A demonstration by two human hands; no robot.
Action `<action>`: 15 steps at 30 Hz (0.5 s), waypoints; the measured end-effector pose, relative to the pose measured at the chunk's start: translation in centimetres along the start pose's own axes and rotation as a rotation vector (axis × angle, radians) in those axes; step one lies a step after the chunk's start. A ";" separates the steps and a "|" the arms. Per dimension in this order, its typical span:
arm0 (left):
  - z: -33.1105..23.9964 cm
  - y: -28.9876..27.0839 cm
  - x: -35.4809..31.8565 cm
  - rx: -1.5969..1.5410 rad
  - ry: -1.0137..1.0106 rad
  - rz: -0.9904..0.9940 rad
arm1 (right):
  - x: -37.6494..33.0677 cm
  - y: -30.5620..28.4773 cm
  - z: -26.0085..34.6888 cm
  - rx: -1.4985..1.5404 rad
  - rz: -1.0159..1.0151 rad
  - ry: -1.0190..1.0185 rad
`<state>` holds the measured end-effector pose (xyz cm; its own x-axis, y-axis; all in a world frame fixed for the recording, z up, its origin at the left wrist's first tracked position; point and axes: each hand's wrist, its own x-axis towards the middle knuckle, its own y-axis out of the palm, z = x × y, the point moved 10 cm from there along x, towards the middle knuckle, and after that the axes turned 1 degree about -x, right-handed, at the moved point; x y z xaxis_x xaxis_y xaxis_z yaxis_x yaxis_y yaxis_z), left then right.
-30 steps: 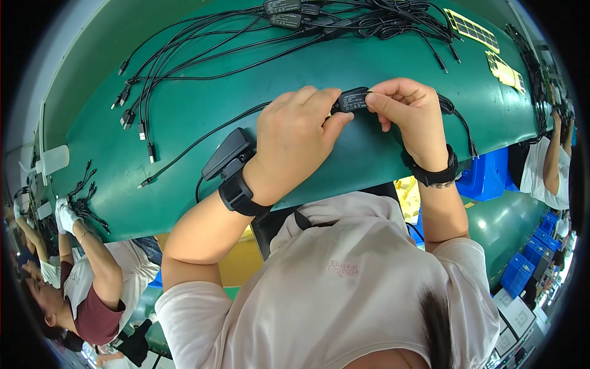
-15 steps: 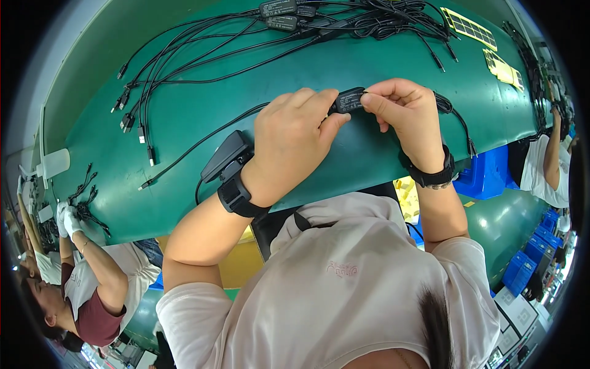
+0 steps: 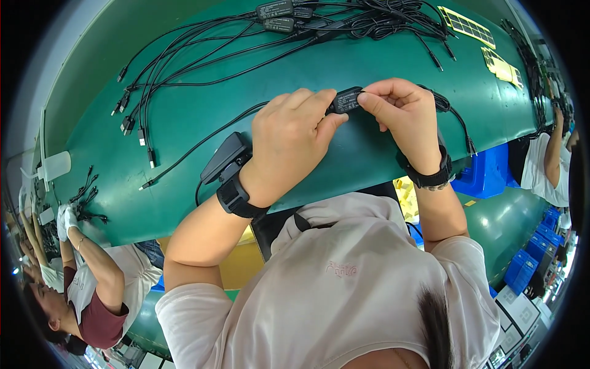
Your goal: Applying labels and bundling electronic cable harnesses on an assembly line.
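Between my two hands is a USB charging cable (image 3: 348, 100) with a flat black box in its middle, printed in white on the upper face. My left hand (image 3: 294, 135) pinches the box's left end between thumb and fingers. Thumb and forefinger of my right hand (image 3: 401, 117) close on its right end. One part of the cable runs out left under my left hand to a plug on the green table; a coiled bundle lies past my right hand. Beside my left wrist rests a black wedge-shaped device (image 3: 225, 157) with a cord.
Several similar black cables (image 3: 276, 24) lie across the far side of the table (image 3: 184, 129). Yellow label sheets (image 3: 468, 27) are at the far right. A blue bin (image 3: 482, 175) stands below the right edge. At left, a co-worker's gloved hands (image 3: 66, 221) are among cables.
Both my hands and the cable box have shifted very slightly left, with the same grip. The co-worker's hands at the left have moved a little.
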<state>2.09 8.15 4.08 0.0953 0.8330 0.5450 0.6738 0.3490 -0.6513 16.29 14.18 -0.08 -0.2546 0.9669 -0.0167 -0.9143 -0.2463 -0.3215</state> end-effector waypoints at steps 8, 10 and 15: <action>-0.1 -0.1 0.1 0.010 -0.007 -0.005 | -0.5 -0.3 1.0 0.015 -0.045 -0.104; 0.2 0.1 0.0 0.035 -0.016 -0.019 | -1.7 0.1 4.4 -0.214 -0.058 -0.447; 1.2 0.0 0.0 0.054 -0.043 0.010 | -5.8 0.6 10.3 -0.440 -0.050 -0.833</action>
<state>1.21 8.69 3.48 0.0696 0.8537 0.5162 0.6323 0.3625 -0.6847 13.98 7.73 9.61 -0.5172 0.5747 0.6342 -0.7725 0.0054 -0.6349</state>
